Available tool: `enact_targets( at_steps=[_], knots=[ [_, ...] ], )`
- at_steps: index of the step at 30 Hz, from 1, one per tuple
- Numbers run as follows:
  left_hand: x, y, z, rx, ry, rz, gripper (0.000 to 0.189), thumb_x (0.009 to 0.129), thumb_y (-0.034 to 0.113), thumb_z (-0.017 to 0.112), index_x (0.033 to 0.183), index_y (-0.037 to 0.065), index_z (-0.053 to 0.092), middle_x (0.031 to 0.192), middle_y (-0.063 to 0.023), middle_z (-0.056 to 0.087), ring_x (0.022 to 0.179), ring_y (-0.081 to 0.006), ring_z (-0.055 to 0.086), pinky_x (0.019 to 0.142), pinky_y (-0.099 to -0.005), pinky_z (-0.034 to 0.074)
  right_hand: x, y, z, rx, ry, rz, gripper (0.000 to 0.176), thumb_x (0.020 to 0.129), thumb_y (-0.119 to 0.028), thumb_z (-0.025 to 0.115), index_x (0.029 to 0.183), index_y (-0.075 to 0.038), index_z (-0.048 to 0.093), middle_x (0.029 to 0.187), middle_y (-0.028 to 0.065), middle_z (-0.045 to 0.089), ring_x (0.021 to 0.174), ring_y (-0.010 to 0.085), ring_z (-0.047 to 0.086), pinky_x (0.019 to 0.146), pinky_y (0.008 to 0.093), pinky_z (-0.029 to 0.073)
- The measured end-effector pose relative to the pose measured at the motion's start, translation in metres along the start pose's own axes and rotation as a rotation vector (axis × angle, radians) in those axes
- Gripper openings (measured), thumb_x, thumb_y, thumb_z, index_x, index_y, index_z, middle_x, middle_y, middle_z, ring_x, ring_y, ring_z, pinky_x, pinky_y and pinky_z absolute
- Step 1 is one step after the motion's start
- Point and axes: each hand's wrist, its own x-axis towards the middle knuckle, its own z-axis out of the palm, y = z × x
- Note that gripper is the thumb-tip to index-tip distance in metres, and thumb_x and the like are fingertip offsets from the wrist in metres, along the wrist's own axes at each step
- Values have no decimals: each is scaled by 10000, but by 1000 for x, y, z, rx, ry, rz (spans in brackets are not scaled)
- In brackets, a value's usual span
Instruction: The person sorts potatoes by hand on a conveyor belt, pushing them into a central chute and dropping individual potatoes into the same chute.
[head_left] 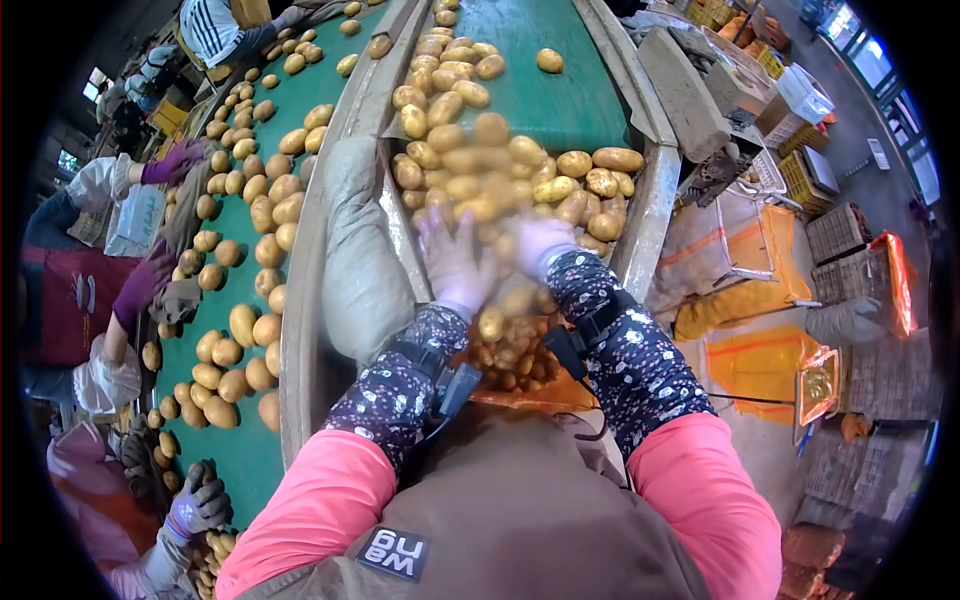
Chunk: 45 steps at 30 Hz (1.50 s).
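Potatoes [572, 164] are heaped at the lower end of a green conveyor belt [540, 105], between metal side walls. My left hand [455, 260], in a pale glove, lies against the near left side of the heap with its fingers spread. To its right, my right hand [542, 243], gloved too, touches the heap; its fingers are smeared by blur. Several potatoes in the middle, between and above the hands, are also blurred. Below my hands, more potatoes [515, 355] lie in an orange bag [550, 393] held close against my apron [500, 490].
On the left runs a second green belt [255, 465] with potatoes, where co-workers' gloved hands [145, 285] work. A grey padded cover [362, 250] lies over the rail beside my left arm. Orange-and-white bags [750, 370] and stacked crates [840, 235] stand on the right.
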Motion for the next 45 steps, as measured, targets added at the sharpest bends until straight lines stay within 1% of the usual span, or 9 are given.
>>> enact_targets(
  at_steps=[4, 8, 12, 15, 19, 25, 32, 39, 45],
  knots=[
    [0, 0, 1, 0, 4, 7, 751, 817, 339, 650, 1505, 192, 388, 1589, -303, 134, 1460, -515, 132, 1194, -537, 152, -3, -2, 8, 7, -325, 110, 395, 806, -349, 675, 1163, -181, 649, 1026, 120, 718, 961, 302, 703, 784, 444, 564],
    [1, 0, -4, 17, -12, 24, 714, 802, 326, 657, 1477, 255, 435, 1594, -243, 195, 1447, -462, 224, 1182, -524, 193, -28, -10, 11, 165, -204, 184, 375, 883, -221, 605, 1253, -165, 619, 1182, 178, 645, 1100, 316, 644, 893, 448, 529],
    [2, -4, 0, 46, -33, 70, 706, 789, 320, 672, 1461, 285, 459, 1594, -172, 257, 1412, -398, 334, 1158, -521, 236, -36, 9, 29, 872, 587, 75, 408, 929, -223, 503, 1329, -178, 566, 1125, 150, 650, 1031, 287, 633, 888, 414, 513],
    [-3, 1, -3, 44, 10, 117, 643, 782, 353, 655, 1398, 254, 500, 1565, -132, 316, 1376, -407, 383, 1134, -559, 255, -35, 33, 22, 2003, 113, 589, 391, 882, -99, 584, 1272, -90, 581, 1230, 119, 632, 1070, 239, 623, 903, 388, 525],
    [-5, -3, -1, 107, -41, 209, 663, 779, 338, 665, 1421, 300, 503, 1544, -56, 390, 1333, -366, 425, 1113, -541, 262, -42, 42, 34, 2595, -69, -2, 452, 965, -183, 448, 1386, -19, 469, 1288, 204, 588, 1164, 331, 584, 956, 435, 519],
    [-13, -4, -12, 141, -5, 530, 531, 777, 332, 647, 1306, 341, 593, 1408, -49, 538, 1267, -408, 451, 1066, -589, 288, -48, 22, 20, 2832, -51, 142, 584, 944, -280, 544, 1438, -10, 390, 1397, 306, 443, 1203, 419, 535, 928, 505, 497],
    [-18, -16, 2, 133, 1, 1014, 595, 741, 407, 716, 1313, 311, 587, 1442, -64, 448, 1376, -403, 330, 1115, -635, 221, -57, 20, 16, 2466, -23, 116, 441, 969, -281, 557, 1351, -77, 474, 1185, 209, 579, 864, 258, 600, 757, 325, 529],
    [-9, -1, 6, 166, -71, 356, 767, 736, 546, 707, 1438, 323, 492, 1608, -164, 182, 1452, -537, 61, 1129, -680, 133, -62, 18, 15, 2072, 156, 216, 300, 979, -109, 527, 1277, -77, 532, 1075, 94, 601, 729, 149, 582, 590, 232, 477],
    [-15, -6, -3, 225, -221, 619, 668, 787, 489, 689, 1403, 290, 524, 1557, -121, 341, 1449, -537, 105, 1161, -635, 161, -53, 31, -7, 1540, 327, 358, 257, 990, -202, 539, 1189, -44, 578, 1008, 87, 656, 896, 221, 644, 760, 307, 545]
  ],
)
